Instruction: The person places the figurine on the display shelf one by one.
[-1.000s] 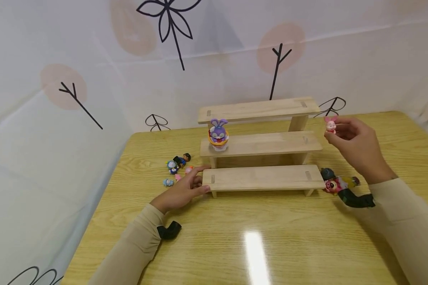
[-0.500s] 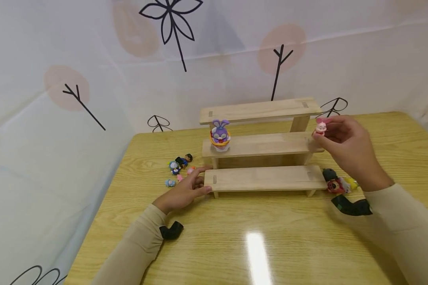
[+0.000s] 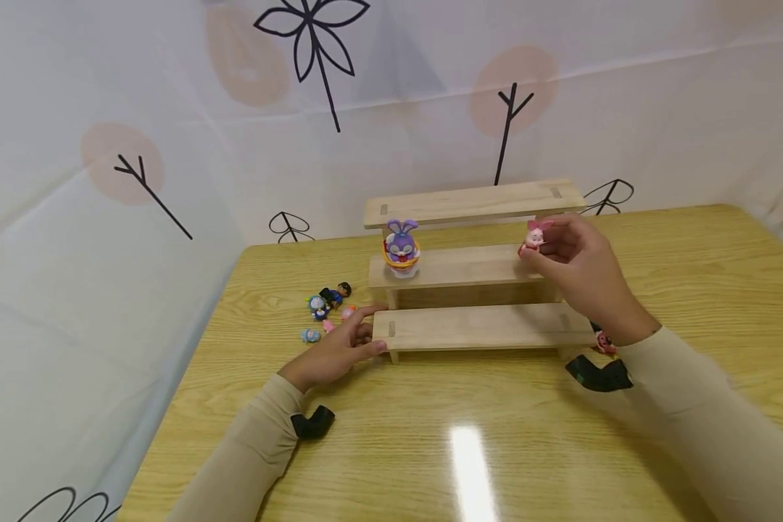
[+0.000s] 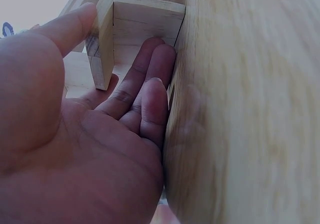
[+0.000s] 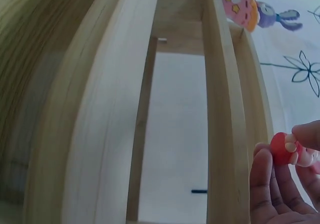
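A three-tier wooden display stand (image 3: 470, 326) stands on the table. My left hand (image 3: 329, 355) holds the left end of its lowest step. In the left wrist view, the thumb lies on one side of the board (image 4: 101, 54) and the fingers reach under it. My right hand (image 3: 587, 275) pinches a small pink pig figurine (image 3: 535, 235) with long ears, upright above the right part of the middle step. The right wrist view shows the figurine's red base (image 5: 282, 149) between thumb and fingers, apart from the boards. A purple rabbit figurine (image 3: 401, 246) sits at the middle step's left end.
Several small figurines (image 3: 318, 306) lie on the table left of the stand. Right of it, a red-pink figurine (image 3: 604, 342) shows partly behind my right wrist. A patterned white cloth (image 3: 417, 145) hangs behind the wooden table (image 3: 391, 435).
My right hand has moved left with the pink pig figurine, from beyond the stand's right end to over the middle step. My left hand has stayed on the lowest step.
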Motion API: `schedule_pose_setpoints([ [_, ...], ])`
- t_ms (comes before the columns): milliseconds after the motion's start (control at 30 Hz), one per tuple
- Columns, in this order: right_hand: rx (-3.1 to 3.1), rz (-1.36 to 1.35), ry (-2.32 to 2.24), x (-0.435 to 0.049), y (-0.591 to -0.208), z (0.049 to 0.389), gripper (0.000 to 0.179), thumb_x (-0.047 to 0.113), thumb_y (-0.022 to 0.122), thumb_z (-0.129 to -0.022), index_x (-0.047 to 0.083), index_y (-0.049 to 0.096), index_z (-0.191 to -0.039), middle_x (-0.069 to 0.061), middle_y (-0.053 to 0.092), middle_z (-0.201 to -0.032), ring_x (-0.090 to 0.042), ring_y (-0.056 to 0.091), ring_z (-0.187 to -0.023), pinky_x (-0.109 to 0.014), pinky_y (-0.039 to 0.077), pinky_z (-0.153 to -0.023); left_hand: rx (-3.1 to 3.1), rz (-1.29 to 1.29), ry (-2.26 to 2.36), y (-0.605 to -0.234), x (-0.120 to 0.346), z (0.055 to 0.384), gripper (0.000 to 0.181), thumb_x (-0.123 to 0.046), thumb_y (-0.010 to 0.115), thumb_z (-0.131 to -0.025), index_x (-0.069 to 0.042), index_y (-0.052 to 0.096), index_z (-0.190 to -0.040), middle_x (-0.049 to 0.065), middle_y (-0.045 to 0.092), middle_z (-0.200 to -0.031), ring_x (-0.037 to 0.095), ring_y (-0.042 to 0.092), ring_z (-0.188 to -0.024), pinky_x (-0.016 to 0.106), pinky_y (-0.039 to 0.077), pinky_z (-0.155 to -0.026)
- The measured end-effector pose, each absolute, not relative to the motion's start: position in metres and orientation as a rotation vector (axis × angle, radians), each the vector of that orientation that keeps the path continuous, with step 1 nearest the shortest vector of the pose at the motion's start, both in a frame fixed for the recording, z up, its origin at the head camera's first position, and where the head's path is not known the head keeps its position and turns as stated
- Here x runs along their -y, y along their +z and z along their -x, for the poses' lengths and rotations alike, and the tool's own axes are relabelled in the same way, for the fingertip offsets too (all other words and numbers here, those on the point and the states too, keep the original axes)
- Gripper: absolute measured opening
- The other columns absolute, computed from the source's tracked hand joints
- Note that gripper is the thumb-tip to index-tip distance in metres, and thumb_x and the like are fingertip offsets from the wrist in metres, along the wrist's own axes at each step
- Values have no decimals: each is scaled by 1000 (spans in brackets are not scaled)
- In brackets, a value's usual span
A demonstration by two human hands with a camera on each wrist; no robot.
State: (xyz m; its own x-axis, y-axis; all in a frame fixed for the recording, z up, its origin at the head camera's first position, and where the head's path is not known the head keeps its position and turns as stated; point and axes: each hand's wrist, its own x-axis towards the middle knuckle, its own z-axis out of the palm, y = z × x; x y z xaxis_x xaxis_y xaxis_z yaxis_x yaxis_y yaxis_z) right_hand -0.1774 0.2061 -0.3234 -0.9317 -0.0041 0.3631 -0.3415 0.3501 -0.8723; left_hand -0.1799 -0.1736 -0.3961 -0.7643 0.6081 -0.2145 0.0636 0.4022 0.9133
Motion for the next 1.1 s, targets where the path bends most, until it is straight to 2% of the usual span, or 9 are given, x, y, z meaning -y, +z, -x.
schedule_pose_setpoints([
  [167, 2348, -309, 1602, -191, -324, 181, 44, 8, 75, -90, 10, 54, -129, 7, 64, -104, -3, 64, -90, -11, 52, -78, -2136, -576, 1362, -397, 173, 180, 65, -36, 58, -102, -34, 22, -156, 10, 63, -132, 20, 60, -121, 42, 45, -106],
  [567, 2417, -359, 1515, -157, -325, 189, 41, 13, 74, -91, 9, 54, -127, -14, 72, -102, -5, 66, -84, -15, 52, -72, -2146, -599, 1365, -398, 173, 182, 67, -37, 58, -102, -31, 22, -157, 10, 64, -128, 19, 61, -117, 36, 46, -100],
  [833, 2480, -451, 1369, -138, -326, 195, 42, 15, 75, -91, 6, 54, -126, -17, 73, -101, -23, 66, -86, -10, 48, -71, -2138, -595, 1366, -397, 173, 181, 65, -35, 58, -102, -33, 23, -156, 10, 64, -128, 19, 61, -118, 39, 45, -102],
  [1100, 2476, -514, 1307, -122, -331, 201, 44, 7, 75, -89, 4, 53, -127, -16, 73, -103, -24, 69, -87, -10, 48, -71, -2131, -581, 1374, -396, 174, 180, 65, -35, 58, -102, -34, 23, -156, 10, 63, -130, 19, 60, -120, 40, 45, -103],
])
